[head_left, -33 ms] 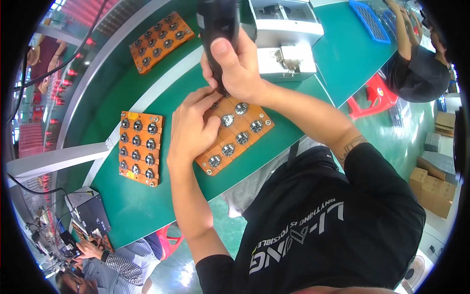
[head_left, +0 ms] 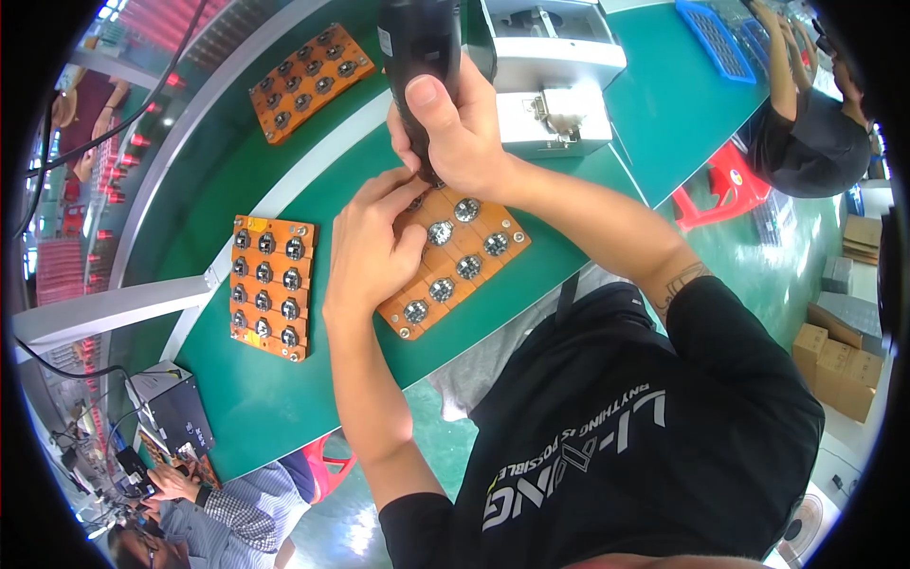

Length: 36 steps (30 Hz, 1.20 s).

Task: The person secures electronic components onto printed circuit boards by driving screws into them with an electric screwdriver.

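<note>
In front of me, an orange fixture plate (head_left: 445,313) lies at a slant on the green table, with several round metallic parts (head_left: 468,266) in rows. My right hand (head_left: 460,142) is wrapped round a black electric screwdriver (head_left: 422,57), held upright with its lower end down at the plate's far part. Its tip is hidden behind my fingers. My left hand (head_left: 374,242) lies over the plate's left side, closed on it, with the thumb bent on top and the fingertips beside the tool's lower end. What lies under those fingers is hidden.
A second filled orange plate (head_left: 273,289) lies left of my left hand; a third (head_left: 313,81) sits beyond the pale rail. A white machine (head_left: 555,114) stands far right of the tool, and a blue tray (head_left: 716,43) lies farther off. Co-workers sit at the lower left and upper right.
The electric screwdriver and my right hand have shifted very slightly left. My left hand and the plates look unmoved.
</note>
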### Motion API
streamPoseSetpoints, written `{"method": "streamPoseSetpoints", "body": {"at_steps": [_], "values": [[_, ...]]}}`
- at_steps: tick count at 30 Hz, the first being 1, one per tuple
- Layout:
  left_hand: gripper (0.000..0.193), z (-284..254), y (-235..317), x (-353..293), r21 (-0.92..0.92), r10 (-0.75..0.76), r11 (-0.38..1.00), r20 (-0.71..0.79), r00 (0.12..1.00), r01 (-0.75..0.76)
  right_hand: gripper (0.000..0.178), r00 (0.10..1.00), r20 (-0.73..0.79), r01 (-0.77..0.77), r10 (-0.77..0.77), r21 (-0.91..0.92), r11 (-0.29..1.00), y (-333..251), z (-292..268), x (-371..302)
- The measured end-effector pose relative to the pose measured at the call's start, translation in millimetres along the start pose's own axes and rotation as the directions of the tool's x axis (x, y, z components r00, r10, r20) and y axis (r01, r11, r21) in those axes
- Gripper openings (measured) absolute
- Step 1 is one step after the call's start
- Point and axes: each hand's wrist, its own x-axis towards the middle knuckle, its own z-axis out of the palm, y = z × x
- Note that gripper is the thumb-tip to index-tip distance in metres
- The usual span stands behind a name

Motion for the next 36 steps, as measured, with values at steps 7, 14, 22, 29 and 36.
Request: {"method": "streamPoseSetpoints", "body": {"at_steps": [7,14,22,29,36], "values": [[0.041,-2.9,2.0,-0.4,0.004,-0.036,0.999,0.017,0.999,0.036,0.042,0.998,0.052,-0.03,0.029,0.015,0.999,8.0,0.1,-1.5],[0.04,-22.3,11.2,-1.9,-0.094,-0.101,0.99,0.044,0.994,0.105,0.043,0.995,0.086,-0.06,0.058,0.017,0.998,7.4,-3.0,-2.3],[0.035,-18.9,-5.1,-11.1,-0.054,-0.085,0.995,0.054,0.995,0.088,0.038,0.966,-0.175,0.215,-0.189,0.142,0.966,-41.0,-18.4,5.9],[0.034,-11.3,-7.0,-9.8,-0.063,-0.068,0.996,0.002,0.998,0.068,0.062,0.77,0.024,0.631,-0.637,0.112,0.768,-66.9,-97.2,35.3],[0.034,-10.4,-10.8,-11.8,-0.031,0.003,0.999,-0.03,1.0,-0.004,0.053,0.814,0.033,0.575,-0.58,0.09,0.813,-70.3,-98.9,21.0]]}}
